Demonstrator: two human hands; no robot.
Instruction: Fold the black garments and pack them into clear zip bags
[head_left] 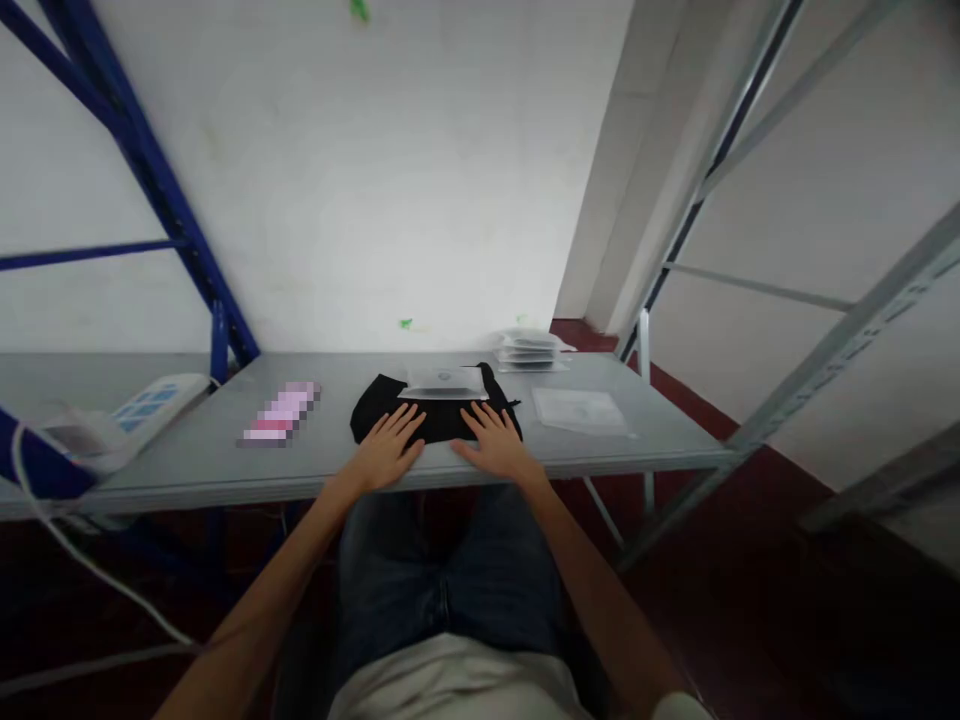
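Hands (384, 449) flat on black cloth (441, 421)

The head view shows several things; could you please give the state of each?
Black cloth: lying on the table, partly covered.
Left hand: open, fingers spread over the cloth.
Right hand: open, fingers spread over the cloth.
Packet on the cloth: lying flat; sealed or not, cannot tell.
Packet at right: lying flat.
Packet stack: piled up.
Pink item: pixelated, state unclear.
White device: lying at left.
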